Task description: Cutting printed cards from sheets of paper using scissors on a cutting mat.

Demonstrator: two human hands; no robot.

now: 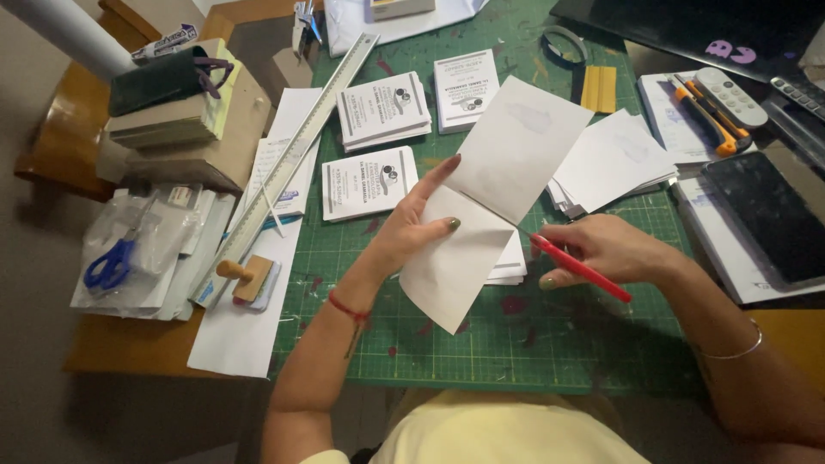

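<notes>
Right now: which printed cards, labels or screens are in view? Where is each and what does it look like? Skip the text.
Printed card stacks: three white piles with black print, on the green mat beyond the hands.
Tablet: far right, flat dark rectangle, screen off.
Laptop: top right, black, with pink stickers.
Remote: right, white oblong, grey buttons.

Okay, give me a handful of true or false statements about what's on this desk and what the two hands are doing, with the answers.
1. The left hand holds a folded white sheet. True.
2. The right hand holds blue scissors. False: it holds a red-handled tool; the blue scissors lie in a clear bag at the left.
3. A long metal ruler lies diagonally. True.
4. The cutting mat is red. False: it is green.
5. The wooden-handled stamp is in the left hand. False: it lies beside the ruler.
</notes>
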